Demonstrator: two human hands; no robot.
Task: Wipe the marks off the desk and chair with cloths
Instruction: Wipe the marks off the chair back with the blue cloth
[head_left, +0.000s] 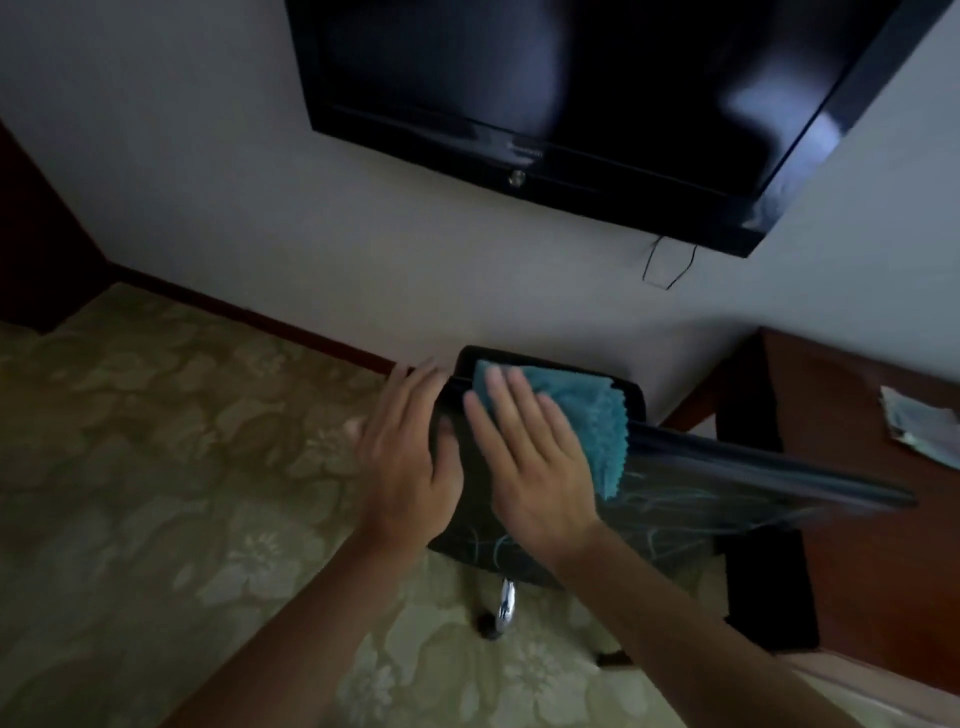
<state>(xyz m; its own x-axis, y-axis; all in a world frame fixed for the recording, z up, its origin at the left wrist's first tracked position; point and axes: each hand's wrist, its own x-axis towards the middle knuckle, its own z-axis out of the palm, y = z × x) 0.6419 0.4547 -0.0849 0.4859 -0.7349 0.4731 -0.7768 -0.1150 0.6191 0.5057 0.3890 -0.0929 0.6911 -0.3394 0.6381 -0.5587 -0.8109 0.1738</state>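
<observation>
A black chair (670, 488) with a faint teal pattern stands below me, its backrest top running right toward the desk. A teal cloth (587, 415) lies over the backrest's left end. My right hand (530, 457) presses flat on the cloth with straight fingers. My left hand (410, 457) rests on the chair's left edge, fingers straight, thumb against the dark fabric. The reddish wooden desk (852, 467) is at the right.
A flat black TV (571, 93) hangs on the white wall above, with a thin cable below it. Floral green carpet (156, 467) covers the floor at left. A crumpled pale cloth or paper (919, 426) lies on the desk. The chair's chrome leg (506, 608) shows underneath.
</observation>
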